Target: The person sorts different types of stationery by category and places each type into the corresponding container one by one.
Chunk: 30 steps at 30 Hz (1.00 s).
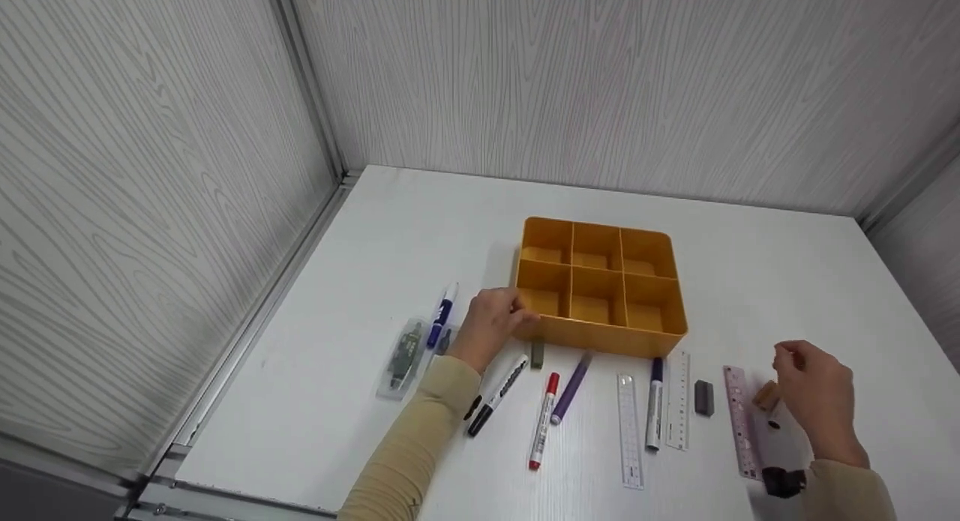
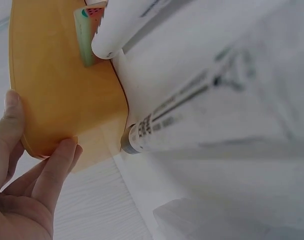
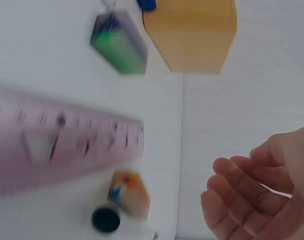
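A yellow-orange box (image 1: 600,333) with several compartments stands on the table; the compartments that show hold nothing. My left hand (image 1: 491,322) holds it at the front left corner, thumb on one side and fingers on the other, as the left wrist view shows on the box wall (image 2: 66,90). To the right, my right hand (image 1: 817,386) is held over the table with loosely curled fingers and nothing in them. An orange-brown eraser (image 1: 766,395) and a pink ruler (image 1: 741,423) lie beside it. In the right wrist view the hand (image 3: 257,195) is apart from the eraser (image 3: 129,192).
In front of the box lie a black marker (image 1: 499,393), a red marker (image 1: 544,423), a purple marker (image 1: 571,390), clear rulers (image 1: 630,431) and a dark eraser (image 1: 703,397). A green eraser (image 1: 537,354) lies against the front wall. Left are a blue marker (image 1: 442,315) and a clear package (image 1: 405,360).
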Tool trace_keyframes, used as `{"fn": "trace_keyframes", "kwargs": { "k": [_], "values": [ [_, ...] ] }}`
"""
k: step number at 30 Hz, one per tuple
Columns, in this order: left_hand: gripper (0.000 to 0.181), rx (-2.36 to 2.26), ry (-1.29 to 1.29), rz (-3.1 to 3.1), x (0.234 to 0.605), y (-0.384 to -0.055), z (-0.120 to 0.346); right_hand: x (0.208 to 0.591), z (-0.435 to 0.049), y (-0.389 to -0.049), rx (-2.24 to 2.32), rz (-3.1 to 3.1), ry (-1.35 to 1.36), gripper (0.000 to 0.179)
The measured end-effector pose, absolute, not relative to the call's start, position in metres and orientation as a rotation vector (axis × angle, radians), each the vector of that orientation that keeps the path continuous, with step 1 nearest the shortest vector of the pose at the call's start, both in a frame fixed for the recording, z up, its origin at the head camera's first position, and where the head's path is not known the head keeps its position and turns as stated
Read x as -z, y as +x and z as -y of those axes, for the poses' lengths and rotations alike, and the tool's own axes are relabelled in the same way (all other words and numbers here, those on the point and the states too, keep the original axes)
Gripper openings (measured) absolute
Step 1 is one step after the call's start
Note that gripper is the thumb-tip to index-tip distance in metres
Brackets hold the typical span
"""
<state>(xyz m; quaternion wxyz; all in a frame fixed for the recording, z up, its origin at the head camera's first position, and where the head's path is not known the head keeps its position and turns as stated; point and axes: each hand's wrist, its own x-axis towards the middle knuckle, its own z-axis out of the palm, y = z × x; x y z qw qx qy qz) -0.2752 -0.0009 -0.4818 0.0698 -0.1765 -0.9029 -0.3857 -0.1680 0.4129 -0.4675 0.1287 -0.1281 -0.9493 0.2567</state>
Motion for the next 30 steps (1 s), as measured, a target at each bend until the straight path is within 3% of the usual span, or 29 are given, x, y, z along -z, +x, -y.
{"fn": "trace_keyframes", "kwargs": {
  "k": [3, 14, 23, 30],
  "values": [
    [0.021, 1.164, -0.544, 2.711, 0.483, -0.275, 0.001, 0.473, -0.428, -0.161, -0.774, 2.858, -0.509, 0.040],
    [0.018, 1.219, -0.544, 2.681, 0.484, -0.275, 0.001, 0.487, -0.442, -0.160, -0.984, 3.264, -0.825, 0.087],
    [0.021, 1.187, -0.545, 2.660, 0.485, -0.274, 0.001, 0.487, -0.439, -0.156, -0.898, 3.283, -0.680, 0.083],
    [0.021, 1.195, -0.528, 2.669, 0.485, -0.273, 0.001, 0.490, -0.439, -0.152, -0.913, 3.227, -0.727, 0.075]
  ]
}}
